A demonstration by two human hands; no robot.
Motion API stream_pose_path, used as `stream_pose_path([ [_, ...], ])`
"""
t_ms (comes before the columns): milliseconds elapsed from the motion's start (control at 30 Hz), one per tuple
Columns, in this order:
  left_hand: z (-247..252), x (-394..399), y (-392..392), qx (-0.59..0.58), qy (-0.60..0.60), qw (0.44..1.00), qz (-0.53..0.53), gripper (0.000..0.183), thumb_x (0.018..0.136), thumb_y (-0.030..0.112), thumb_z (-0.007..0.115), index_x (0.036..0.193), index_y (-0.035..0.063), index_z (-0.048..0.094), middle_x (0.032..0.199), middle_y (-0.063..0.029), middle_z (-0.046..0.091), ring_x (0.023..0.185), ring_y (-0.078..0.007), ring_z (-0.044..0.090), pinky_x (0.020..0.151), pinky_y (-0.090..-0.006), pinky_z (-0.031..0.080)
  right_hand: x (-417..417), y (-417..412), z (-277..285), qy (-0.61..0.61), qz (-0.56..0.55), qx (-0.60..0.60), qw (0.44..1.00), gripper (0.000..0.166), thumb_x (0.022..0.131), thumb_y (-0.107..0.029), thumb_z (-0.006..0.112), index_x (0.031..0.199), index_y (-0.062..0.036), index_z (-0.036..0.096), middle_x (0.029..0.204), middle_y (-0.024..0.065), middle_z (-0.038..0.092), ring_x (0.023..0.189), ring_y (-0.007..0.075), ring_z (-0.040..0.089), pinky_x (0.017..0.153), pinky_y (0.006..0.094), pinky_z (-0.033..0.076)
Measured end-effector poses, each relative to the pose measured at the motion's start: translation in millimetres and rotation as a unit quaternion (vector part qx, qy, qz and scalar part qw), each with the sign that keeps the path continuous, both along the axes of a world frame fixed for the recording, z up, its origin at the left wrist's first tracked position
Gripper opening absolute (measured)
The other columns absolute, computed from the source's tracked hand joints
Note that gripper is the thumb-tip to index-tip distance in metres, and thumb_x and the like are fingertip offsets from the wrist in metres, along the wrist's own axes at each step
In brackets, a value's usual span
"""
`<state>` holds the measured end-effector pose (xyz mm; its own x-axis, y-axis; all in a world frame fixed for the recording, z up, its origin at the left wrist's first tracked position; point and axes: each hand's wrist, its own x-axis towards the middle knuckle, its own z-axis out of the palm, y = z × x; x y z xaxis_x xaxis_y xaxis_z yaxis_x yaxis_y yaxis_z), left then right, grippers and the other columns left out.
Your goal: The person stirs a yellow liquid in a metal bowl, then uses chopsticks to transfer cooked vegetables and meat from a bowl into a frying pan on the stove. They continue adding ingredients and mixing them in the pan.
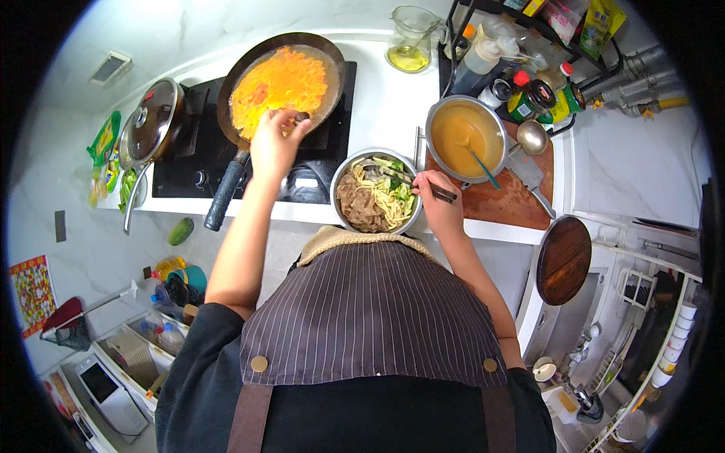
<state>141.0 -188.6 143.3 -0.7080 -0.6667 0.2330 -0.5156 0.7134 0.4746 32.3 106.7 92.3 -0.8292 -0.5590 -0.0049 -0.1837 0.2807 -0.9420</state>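
Observation:
My left hand [276, 144] is over the near side of a frying pan [334, 62] with a layer of orange-yellow egg-like batter [283, 82] in it. A small dark piece [302, 116] is pinched between my left thumb and fingers; its kind is hard to tell. My right hand [440, 204] grips a pair of dark chopsticks [440, 192]. Their tips reach into a metal bowl [335, 209] at the counter's front edge. Inside are sliced brown meat [362, 204], pale yellow strips [393, 206] and green leafy vegetable [403, 189].
The pan sits on a black cooktop [190, 170], its handle [225, 195] jutting over the front edge. At left is a lidded pan [156, 122]. A pot of orange-brown liquid [453, 133] with a spoon, a cleaver [527, 175] and a glass jug [410, 42] are right; sauce bottles [481, 56] stand behind.

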Motion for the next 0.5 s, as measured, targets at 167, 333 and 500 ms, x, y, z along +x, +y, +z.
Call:
stream_pose_path([
  [167,-18.8,-4.5,-44.4,-0.069,-0.161,0.985,0.001,0.035,0.075,0.030,0.077,0.101,0.0074,0.072,0.095,-0.0136,0.064,0.094,-0.0291,0.063,0.083,-0.0391,0.051,0.0,-2.6,5.3,0.014,0.011,0.016,1.000,0.019,0.096,-0.017,0.057,0.093,-0.0007,0.065,0.085,0.0126,0.065,0.074,0.0228,0.066,0.067,0.0332,0.050],
  [333,-23.1,-17.3,-6.0,-0.091,-0.020,0.995,-0.036,0.024,0.080,0.022,0.073,0.100,0.0087,0.072,0.097,-0.0162,0.062,0.095,-0.0337,0.062,0.083,-0.0403,0.050,3.1,-1.4,3.4,0.004,-0.011,0.000,1.000,0.016,0.095,-0.015,0.057,0.093,-0.0007,0.064,0.084,0.0133,0.064,0.074,0.0227,0.066,0.067,0.0335,0.050],
  [500,-71.0,-27.2,79.1,0.129,-0.122,0.963,-0.204,0.013,0.084,0.015,0.062,0.090,0.0077,0.071,0.086,-0.0171,0.068,0.086,-0.0353,0.066,0.079,-0.0445,0.052,7.7,-0.1,9.3,0.000,-0.029,0.006,1.000,0.014,0.094,-0.014,0.058,0.093,-0.0012,0.064,0.084,0.0143,0.065,0.075,0.0250,0.066,0.067,0.0347,0.050],
])
